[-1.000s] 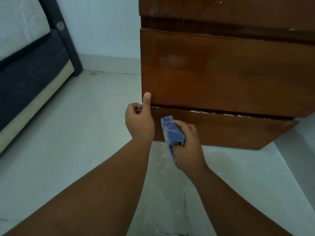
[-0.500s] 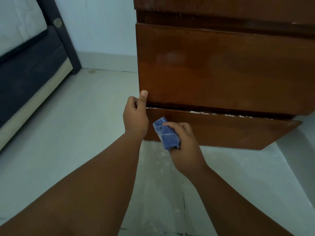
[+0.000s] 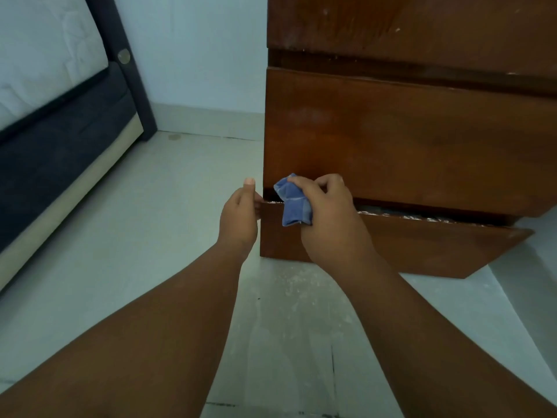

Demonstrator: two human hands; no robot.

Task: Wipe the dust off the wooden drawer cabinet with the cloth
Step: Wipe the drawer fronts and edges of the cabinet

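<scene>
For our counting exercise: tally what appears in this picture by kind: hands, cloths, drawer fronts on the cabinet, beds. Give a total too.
Hands: 2, left hand and right hand
Cloths: 1, blue cloth
Drawer fronts: 3, top, middle, bottom
Beds: 1, bed
Total: 7

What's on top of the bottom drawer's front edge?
White dust lines the bottom drawer edge; the cloth in the right hand covers the left end.

Cabinet (image 3: 407, 146): stands on the floor (image 3: 120, 251), wall (image 3: 196, 49) behind. Bed (image 3: 60, 140) well to its left. Bottom drawer (image 3: 422, 245) juts forward. Left hand (image 3: 239, 220) at the drawer's left corner; right hand (image 3: 328, 215), with cloth (image 3: 294, 203), at its top edge.
</scene>
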